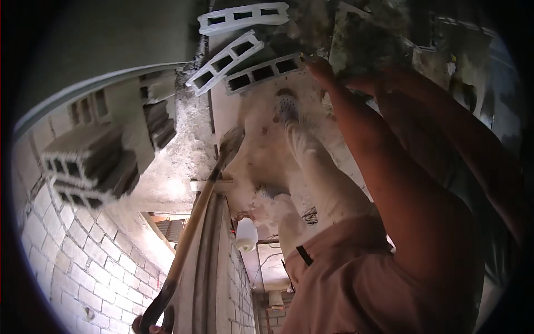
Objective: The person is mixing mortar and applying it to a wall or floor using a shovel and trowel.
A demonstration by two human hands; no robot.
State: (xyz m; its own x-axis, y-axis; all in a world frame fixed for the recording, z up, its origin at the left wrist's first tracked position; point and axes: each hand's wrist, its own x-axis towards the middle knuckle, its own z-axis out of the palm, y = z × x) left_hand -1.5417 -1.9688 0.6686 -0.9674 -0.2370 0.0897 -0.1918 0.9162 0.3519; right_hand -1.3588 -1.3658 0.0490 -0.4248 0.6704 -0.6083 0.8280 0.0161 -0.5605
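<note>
My left hand shows only as a sliver at the bottom edge, closed on the dark grip of a shovel. Its wooden shaft slants up, and the blade rests on the dusty floor near my feet. On the right, my bare right arm stretches far forward. My right hand is at the right end of a grey concrete block, its fingers dark and seemingly bent round the corner. Two paler hollow blocks lie beyond: a slanted block and a whiter block.
Concrete blocks are stacked at left beside a block wall. A white jug stands near a post. Right of my arm is a darker arm shape; whose it is, I cannot tell. Rubble fills the shadowed far right.
</note>
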